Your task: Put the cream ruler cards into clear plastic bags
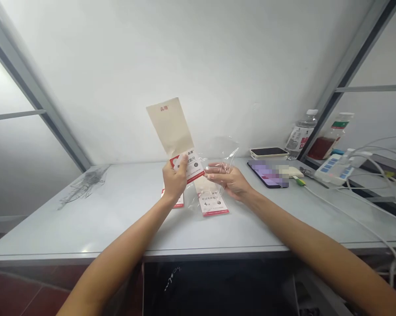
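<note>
My left hand (176, 176) is closed round a ruler-set pack (195, 166), its thumb across the white and red printed front. A long beige flap (170, 125) stands up from the pack, tilted to the left. My right hand (231, 180) pinches a clear plastic bag (219, 151), with its fingertips close to the pack's right corner. Below the hands, a second ruler-set pack (214, 204) lies on the desk, partly behind the clear film. Another red and white pack (179, 202) shows only in part, behind my left wrist.
At the right of the desk (119, 210) are a phone in a pale case (269, 152), a phone with a lit screen (265, 175), a water bottle (301, 136) and a bottle of red liquid (329, 138). A power strip (338, 169) sits among white cables. Dark scribbles mark the left side.
</note>
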`<state>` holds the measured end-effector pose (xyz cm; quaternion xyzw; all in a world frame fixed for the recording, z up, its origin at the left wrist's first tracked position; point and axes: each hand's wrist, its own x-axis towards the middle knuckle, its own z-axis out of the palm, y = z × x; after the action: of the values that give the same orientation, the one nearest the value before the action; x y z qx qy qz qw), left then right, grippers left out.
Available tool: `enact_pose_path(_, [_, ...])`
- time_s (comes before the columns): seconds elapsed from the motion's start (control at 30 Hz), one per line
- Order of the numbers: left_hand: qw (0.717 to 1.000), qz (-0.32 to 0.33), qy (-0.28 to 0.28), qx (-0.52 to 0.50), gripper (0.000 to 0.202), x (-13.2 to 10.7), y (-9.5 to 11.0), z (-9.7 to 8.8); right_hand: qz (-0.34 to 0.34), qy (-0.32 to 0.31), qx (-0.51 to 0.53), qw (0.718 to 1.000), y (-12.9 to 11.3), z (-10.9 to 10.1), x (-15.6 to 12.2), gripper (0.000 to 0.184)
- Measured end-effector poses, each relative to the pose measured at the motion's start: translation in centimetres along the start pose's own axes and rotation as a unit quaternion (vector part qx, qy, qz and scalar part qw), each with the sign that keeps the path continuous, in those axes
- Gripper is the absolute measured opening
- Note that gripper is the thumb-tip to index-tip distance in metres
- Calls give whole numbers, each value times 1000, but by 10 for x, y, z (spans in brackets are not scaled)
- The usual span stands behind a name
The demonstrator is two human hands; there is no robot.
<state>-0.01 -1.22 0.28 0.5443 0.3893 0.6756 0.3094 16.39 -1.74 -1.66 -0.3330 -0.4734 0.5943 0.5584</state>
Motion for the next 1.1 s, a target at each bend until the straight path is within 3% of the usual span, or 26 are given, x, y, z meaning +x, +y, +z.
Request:
enact_pose_path(0.37, [999,18,-17,22,28,-3,-2,-1,-3,-3,12,1000,-4,-1,0,31])
enact_pose_path(0.6, [996,-64,-51,-39,32,-5,-9,1,-18,-3,-10,1000,-3,0,-1,30])
enact_pose_path(0.8, [987,-91,-63,-115,34,-5,-8,2,-40,-2,-17,999,-1,3,-1,35])
enact_pose_path(0.97, [988,-108,-68,-86,35,-7,-8,3,-42,-7,-16,999,4,8,-2,37])
enact_pose_path(1.1, [983,-117,-131,-45,34,-11,-10,4,-44,6,6,999,7,10,-1,34])
